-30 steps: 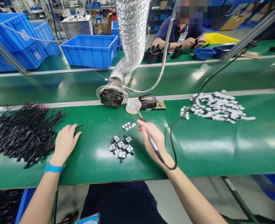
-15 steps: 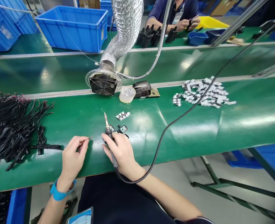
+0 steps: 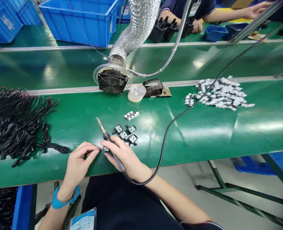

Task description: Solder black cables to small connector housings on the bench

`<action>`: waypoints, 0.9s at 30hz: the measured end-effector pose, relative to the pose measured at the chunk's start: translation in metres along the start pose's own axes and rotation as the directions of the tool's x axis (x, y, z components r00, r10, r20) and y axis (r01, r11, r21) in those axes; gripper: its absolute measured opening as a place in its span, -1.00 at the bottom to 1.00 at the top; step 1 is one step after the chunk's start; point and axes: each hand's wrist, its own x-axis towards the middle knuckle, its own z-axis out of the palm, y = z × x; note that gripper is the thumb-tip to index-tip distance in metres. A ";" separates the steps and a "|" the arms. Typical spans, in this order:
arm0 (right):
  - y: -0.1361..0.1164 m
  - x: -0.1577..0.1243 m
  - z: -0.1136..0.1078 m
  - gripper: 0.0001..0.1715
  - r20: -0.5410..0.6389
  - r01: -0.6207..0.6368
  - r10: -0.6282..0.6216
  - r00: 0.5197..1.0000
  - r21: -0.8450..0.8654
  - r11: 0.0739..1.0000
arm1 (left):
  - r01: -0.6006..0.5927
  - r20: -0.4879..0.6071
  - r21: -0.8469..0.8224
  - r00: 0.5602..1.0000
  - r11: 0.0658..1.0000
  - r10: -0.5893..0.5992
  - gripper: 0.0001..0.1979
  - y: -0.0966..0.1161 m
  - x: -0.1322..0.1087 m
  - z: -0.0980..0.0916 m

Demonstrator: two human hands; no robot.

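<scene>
Between thumb and forefinger, my left hand (image 3: 80, 159) pinches the end of a black cable (image 3: 57, 147), whose coil lies on the green bench to its left. My right hand (image 3: 125, 156) holds a soldering iron (image 3: 111, 145) in the crook of the thumb, its tip pointing up and away to the left. Beside the right fingertips sits a small black housing with a green circuit board (image 3: 106, 149); the left fingertips are close to it. Several more such housings (image 3: 123, 134) lie just beyond the right hand. Past them is a short strip of white-and-dark parts (image 3: 131, 115).
A heap of black cables (image 3: 9, 127) covers the bench's left. Behind stand a fume fan (image 3: 112, 83), a round tub (image 3: 137, 93) and an iron stand (image 3: 155, 88). White parts (image 3: 223, 94) lie right. The iron's cord (image 3: 164, 147) arcs rightward. Another person's arm (image 3: 232, 14) shows opposite.
My left hand has brought the cable end right, close to the housing by my right fingers. The iron's tip has swung left. The view has shifted, and more housings show. The other person's arm reaches out.
</scene>
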 end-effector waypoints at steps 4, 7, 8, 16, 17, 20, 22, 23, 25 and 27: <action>-0.002 -0.002 0.003 -0.53 -0.042 -0.062 0.060 0.997 -0.034 0.998 | -0.086 0.046 0.064 0.995 0.994 0.083 -0.88 0.002 0.003 -0.003; -0.001 -0.002 0.002 -0.52 -0.012 -0.066 0.067 0.998 0.045 0.997 | -0.120 0.080 0.088 0.990 0.989 0.113 -0.90 0.004 0.006 -0.005; 0.000 -0.002 0.000 -0.50 -0.007 -0.065 0.066 0.998 0.073 0.995 | -0.134 0.090 0.104 0.988 0.986 0.124 -0.90 0.005 0.008 -0.006; 0.003 -0.003 -0.029 -0.68 -0.293 -0.143 0.269 0.917 0.389 0.910 | -0.161 0.169 0.190 0.977 0.969 0.129 -0.89 0.025 0.018 -0.004; 0.004 -0.003 -0.033 -0.72 -0.322 -0.171 0.337 0.884 0.449 0.877 | -0.155 0.171 0.192 0.978 0.969 0.122 -0.88 0.027 0.019 -0.003; 0.007 -0.001 -0.042 -0.60 -0.386 -0.180 0.461 0.799 0.578 0.796 | -0.117 0.187 0.186 0.979 0.976 0.082 -0.85 0.030 0.021 0.001; 0.008 0.001 -0.044 -0.53 -0.390 -0.189 0.498 0.775 0.608 0.771 | -0.094 0.196 0.178 0.979 0.980 0.058 -0.85 0.031 0.023 0.003; 0.007 0.002 -0.043 -0.50 -0.376 -0.197 0.505 0.777 0.616 0.763 | -0.086 0.196 0.177 0.979 0.980 0.050 -0.85 0.031 0.023 0.004; 0.007 0.003 -0.042 -0.48 -0.338 -0.202 0.502 0.796 0.634 0.747 | -0.074 0.185 0.179 0.982 0.981 0.040 -0.86 0.031 0.024 0.005; 0.007 0.003 -0.039 -0.48 -0.303 -0.198 0.487 0.819 0.648 0.736 | -0.057 0.176 0.184 0.984 0.981 0.024 -0.86 0.030 0.024 0.006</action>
